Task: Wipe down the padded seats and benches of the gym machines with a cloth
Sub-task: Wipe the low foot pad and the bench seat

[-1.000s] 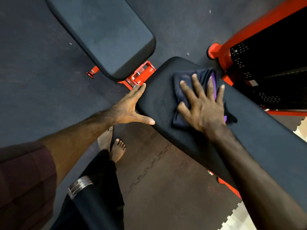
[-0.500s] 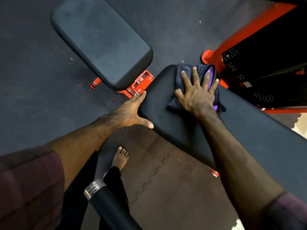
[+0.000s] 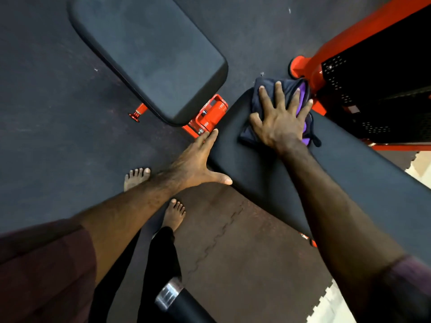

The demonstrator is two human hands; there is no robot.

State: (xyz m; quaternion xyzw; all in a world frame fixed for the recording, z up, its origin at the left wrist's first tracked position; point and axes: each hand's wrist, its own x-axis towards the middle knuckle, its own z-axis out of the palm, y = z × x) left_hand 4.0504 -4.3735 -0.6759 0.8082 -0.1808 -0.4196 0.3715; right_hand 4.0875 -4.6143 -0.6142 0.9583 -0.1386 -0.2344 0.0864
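A long black padded bench [image 3: 254, 173] runs from the centre to the lower right. A folded dark cloth with a purple patch [image 3: 265, 89] lies at the bench's far end. My right hand [image 3: 279, 120] presses flat on the cloth with fingers spread. My left hand [image 3: 198, 164] rests on the bench's near left edge, fingers straight and thumb out. A second black pad [image 3: 149, 52] stands at the upper left on a red hinge bracket [image 3: 210, 115].
A red machine frame with a black perforated panel [image 3: 373, 73] stands close on the right of the cloth. My bare feet [image 3: 175, 215] stand on dark rubber floor mats. A black cylinder with a silver band [image 3: 172, 299] is at the bottom.
My right hand has pushed the cloth along the bench to its far end, near the red frame. My left hand stays on the bench edge. My feet have shifted.
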